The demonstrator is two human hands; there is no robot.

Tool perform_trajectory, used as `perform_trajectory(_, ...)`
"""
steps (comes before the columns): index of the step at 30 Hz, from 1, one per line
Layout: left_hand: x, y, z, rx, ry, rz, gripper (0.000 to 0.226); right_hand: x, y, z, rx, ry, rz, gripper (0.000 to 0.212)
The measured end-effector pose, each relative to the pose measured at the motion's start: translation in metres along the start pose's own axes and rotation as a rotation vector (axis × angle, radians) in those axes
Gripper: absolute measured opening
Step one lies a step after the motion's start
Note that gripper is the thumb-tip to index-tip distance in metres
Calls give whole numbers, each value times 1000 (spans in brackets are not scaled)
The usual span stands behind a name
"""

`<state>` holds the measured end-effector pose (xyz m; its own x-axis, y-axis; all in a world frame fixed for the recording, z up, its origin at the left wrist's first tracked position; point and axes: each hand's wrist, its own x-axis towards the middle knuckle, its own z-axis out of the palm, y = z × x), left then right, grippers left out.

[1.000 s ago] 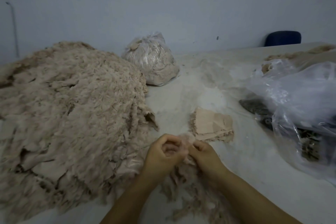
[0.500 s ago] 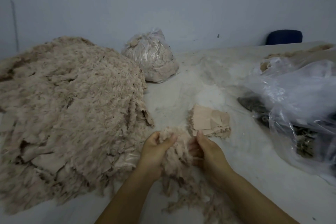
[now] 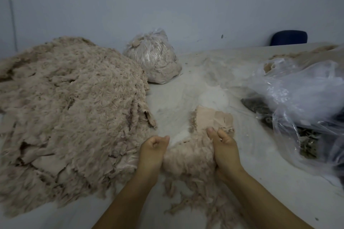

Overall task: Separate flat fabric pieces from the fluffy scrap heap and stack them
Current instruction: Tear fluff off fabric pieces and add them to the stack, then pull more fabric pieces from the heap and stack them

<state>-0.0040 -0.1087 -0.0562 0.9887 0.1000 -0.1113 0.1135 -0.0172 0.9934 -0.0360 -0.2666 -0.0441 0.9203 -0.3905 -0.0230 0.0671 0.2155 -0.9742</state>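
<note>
Fluffy clump (image 3: 188, 156), gripped on the tabletop (image 3: 260, 163) between the curled fingers of left hand (image 3: 151, 151) and right hand (image 3: 224, 147), just before the flat-piece stack (image 3: 212, 120); fibres are best teased apart gently, so any flat piece is freed untorn.

Scrap heap (image 3: 70, 117) cut off left; clear bag (image 3: 307, 98) cut off right.

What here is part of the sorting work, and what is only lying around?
Part of the job:
- big beige fluffy scrap heap
- small stack of flat pinkish fabric pieces
- fluffy beige clump gripped by left hand and right hand

Lying about:
- tied clear bag of fluff
- crumpled clear plastic bags
- dark blue chair back
</note>
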Motion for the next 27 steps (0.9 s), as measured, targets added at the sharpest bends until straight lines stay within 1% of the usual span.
perform_trajectory(1, -1, 1, -3, 67, 22, 63, 27, 2, -4, -2, -59, 11, -65, 44)
perform_trajectory(2, -3, 3, -5, 115, 16, 117, 30, 4, -8, -3, -147, 10, -126, 45)
perform_trajectory(3, -6, 7, -5, 115, -33, 130, 33, 4, -10, -2, -239, -10, -171, 43)
perform_trajectory(4, -9, 11, -3, 60, -140, 89, 35, 3, -12, 1, -314, -58, -194, 39)
perform_trajectory(5, -14, 17, 1, -25, -290, 4, 37, 0, -12, 6, -368, -139, -190, 35)
perform_trajectory(6, -19, 21, 5, -120, -427, -92, 40, -4, -12, 12, -392, -248, -169, 32)
perform_trajectory(7, -23, 24, 9, -220, -502, -169, 40, -9, -12, 18, -385, -368, -120, 29)
perform_trajectory(8, -25, 27, 12, -309, -503, -227, 38, -13, -10, 21, -347, -482, -47, 25)
perform_trajectory(9, -25, 28, 14, -379, -462, -274, 36, -15, -9, 22, -294, -569, 30, 23)
perform_trajectory(10, -24, 29, 14, -452, -419, -324, 35, -17, -7, 19, -243, -619, 81, 27)
perform_trajectory(11, -23, 30, 13, -527, -393, -380, 38, -17, -4, 14, -210, -620, 86, 31)
perform_trajectory(12, -21, 30, 10, -591, -376, -432, 42, -16, -1, 8, -211, -566, 51, 32)
perform_trajectory(14, -16, 29, 5, -657, -345, -497, 41, -12, 1, -4, -287, -305, -60, 21)
perform_trajectory(15, -15, 30, 3, -668, -349, -504, 37, -9, 2, -8, -307, -176, -66, 16)
perform_trajectory(16, -13, 29, 1, -667, -370, -502, 33, -6, 3, -11, -308, -104, -26, 22)
perform_trajectory(17, -13, 28, 2, -659, -409, -503, 32, -3, 3, -11, -291, -104, 56, 37)
perform_trajectory(18, -13, 28, 3, -630, -455, -497, 33, -1, 2, -11, -249, -169, 164, 51)
perform_trajectory(19, -14, 27, 5, -579, -493, -482, 35, -1, 0, -9, -193, -262, 276, 60)
perform_trajectory(20, -15, 25, 7, -522, -507, -451, 36, -2, -1, -6, -128, -352, 372, 61)
perform_trajectory(21, -17, 23, 10, -482, -510, -406, 35, -3, -2, -4, -67, -415, 430, 58)
perform_trajectory(22, -18, 21, 13, -455, -506, -352, 32, -5, -3, -1, -5, -435, 451, 53)
perform_trajectory(24, -20, 18, 19, -386, -459, -232, 26, -5, 1, 4, 101, -367, 436, 47)
perform_trajectory(27, -19, 11, 20, -206, -274, -56, 25, -2, 6, 5, 165, -161, 286, 27)
